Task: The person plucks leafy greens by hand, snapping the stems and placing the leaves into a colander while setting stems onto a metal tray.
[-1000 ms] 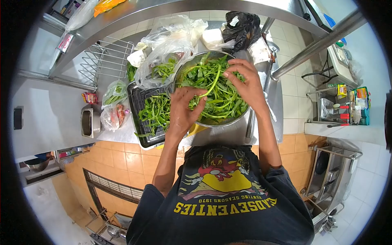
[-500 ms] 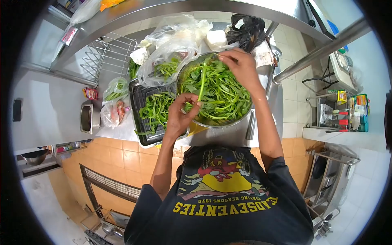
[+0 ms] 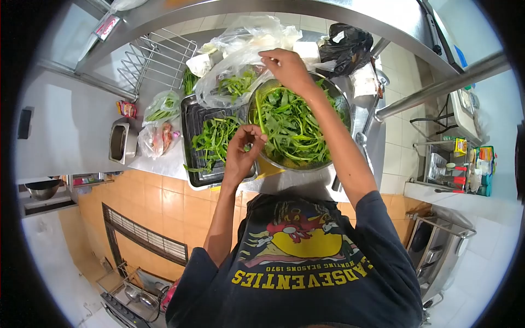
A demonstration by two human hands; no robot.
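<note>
My left hand [image 3: 244, 152] pinches the lower end of a long green stem [image 3: 260, 112] at the left rim of a round mesh colander [image 3: 320, 165]. The stem reaches up along the colander's inner left side. Leafy greens [image 3: 292, 120] with long stems fill the colander. My right hand [image 3: 290, 70] is raised over its far rim, in front of a clear plastic bag [image 3: 240, 41]. Its thumb and fingertips are close together; anything between them is too small to make out. Left of the colander, a dark tray [image 3: 191, 115] carries a pile of cut greens [image 3: 213, 142].
Clear bags of vegetables [image 3: 163, 109] and a steel container [image 3: 121, 143] stand at left, near a wire rack [image 3: 156, 63]. A black plastic bag [image 3: 345, 46] lies at the back right. An overhead shelf [image 3: 229, 15] and a slanting metal pole [image 3: 437, 87] border the table.
My right hand has moved left and up, away from the greens toward the clear bag. My left hand stays on the stem by the rim. The view has shifted slightly.
</note>
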